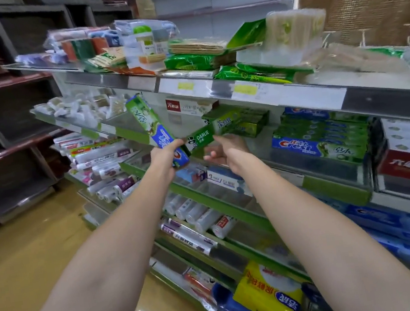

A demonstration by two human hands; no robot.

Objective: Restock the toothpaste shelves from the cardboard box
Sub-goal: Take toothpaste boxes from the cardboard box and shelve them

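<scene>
My left hand [166, 158] grips a green and blue Crest toothpaste box [154, 128] by its lower end, tilted up and to the left in front of the shelf. My right hand [224, 151] is half open, palm up, fingers under the near end of a green Darlie toothpaste box [200, 139] that rests on the shelf edge. Behind it lies a stack of green Darlie boxes [240, 121]. To the right sits a pile of Crest boxes [320, 139]. The cardboard box is out of view.
Red and white toothpaste boxes [409, 153] stand at the far right. Tubes and rolls [101, 156] fill the left shelves. Green packets and cotton swabs [294, 29] lie on the top shelf. Lower shelves hold bags and a yellow pack [270, 293]. Tan floor [27, 246] lies to the left.
</scene>
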